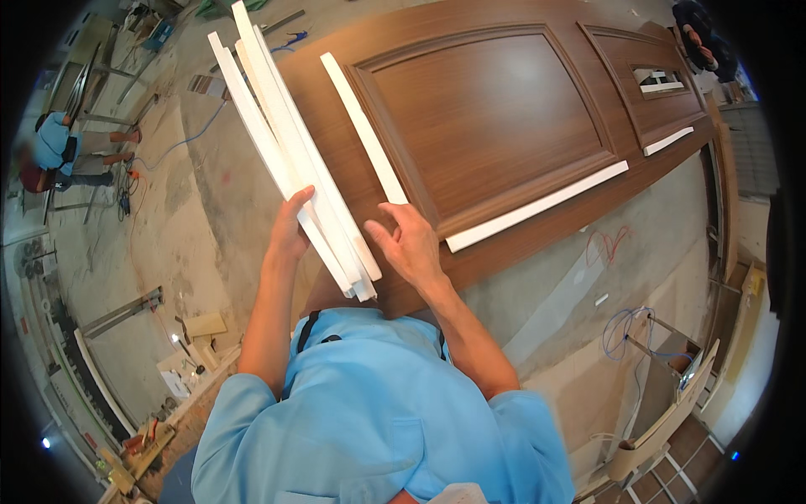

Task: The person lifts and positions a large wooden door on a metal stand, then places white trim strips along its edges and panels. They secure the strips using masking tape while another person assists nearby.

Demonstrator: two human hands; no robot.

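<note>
My left hand (290,228) is closed around a bundle of long white strips (290,147), its thumb lying over the top ones. The bundle slants from in front of my body toward the far left, over the edge of a brown panelled door (495,109). My right hand (410,250) is over the door with thumb and forefinger apart and nothing seen between them. Its fingertips are by the near end of a single white strip (363,126) lying beside the raised moulding; I cannot tell whether they touch. Another white strip (537,207) lies along the moulding's near side.
Farther along the door are a short white strip (669,141) and a rectangular cutout (659,79). One person (60,147) in blue is at the left; another (701,38) stands at the door's far end. A blue cable coil (625,330) lies at the right.
</note>
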